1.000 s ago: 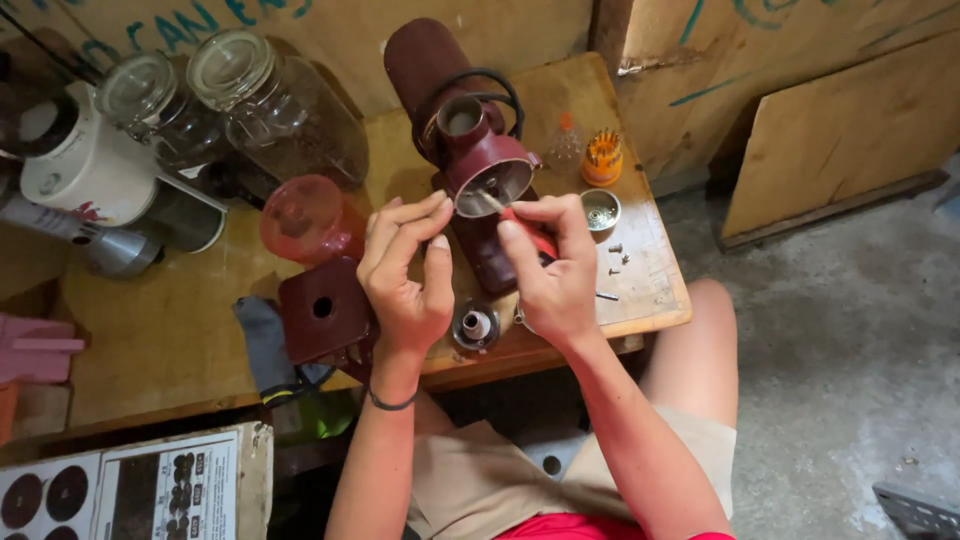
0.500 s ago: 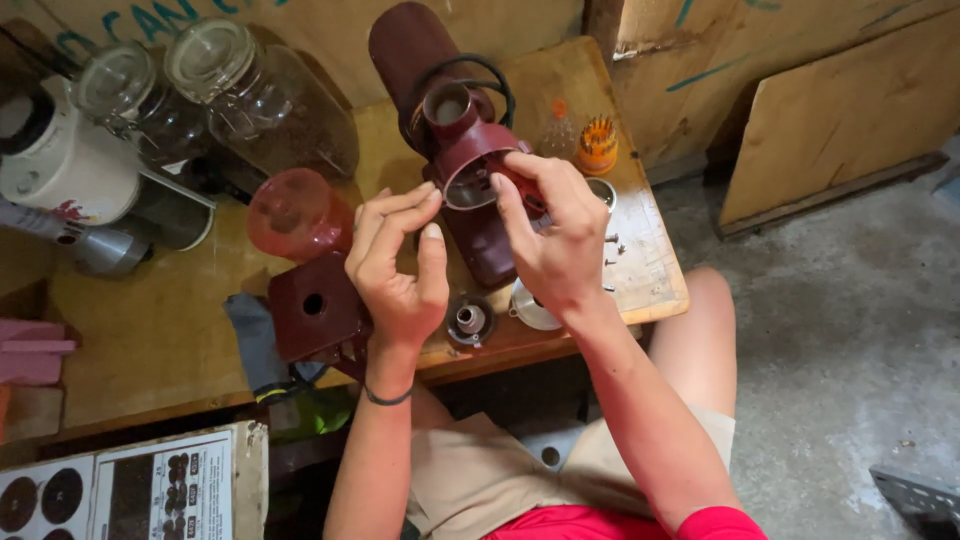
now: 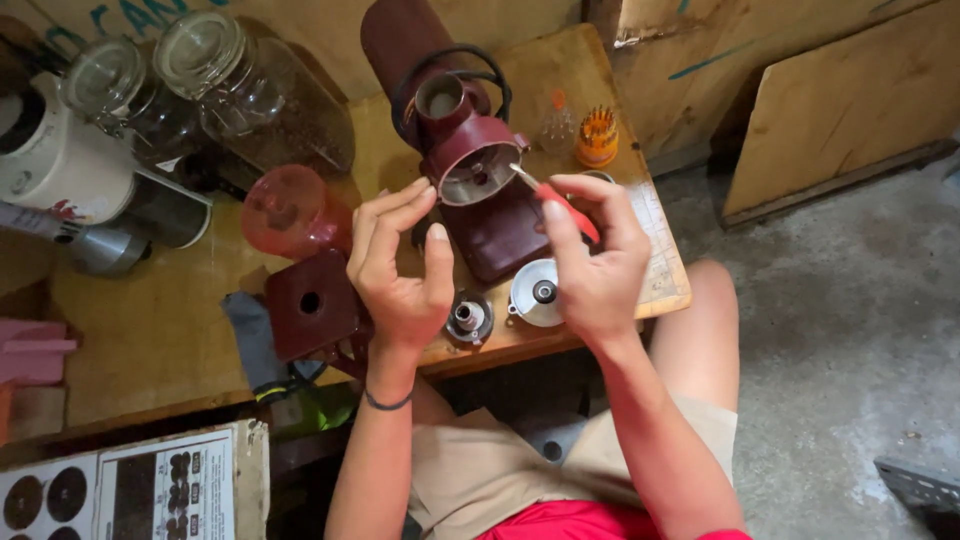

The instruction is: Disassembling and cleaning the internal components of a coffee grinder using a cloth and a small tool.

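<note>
Grinder (image 3: 478,170), dark red, stands on the wooden counter (image 3: 150,340) just beyond both hands, its round open mouth tilted up toward the person, so the inside can be seen and reached from above; its long axis runs away from the person, from the block-shaped body nearest the hands to the cylinder at the far end. Right hand (image 3: 595,265) pinches a red-handled tool (image 3: 565,205) between thumb and fingers, and the tool's thin metal tip points up and to the left into the grinder's mouth, a slant that seems chosen to get at the parts inside the rim. Left hand (image 3: 400,265) is held empty just left of the grinder, fingers half curled and narrowly spread, touching nothing that can be made out, apparently ready to steady the body. Just below the hands, at the near counter edge, lie a small metal burr part (image 3: 468,318) and a white funnel-like piece (image 3: 535,293), set close at hand. Left of the left hand sit a dark red square cover (image 3: 310,305) with a hole and a pink translucent hopper (image 3: 285,212). Beyond the right hand stands an orange bit holder (image 3: 597,137).
</note>
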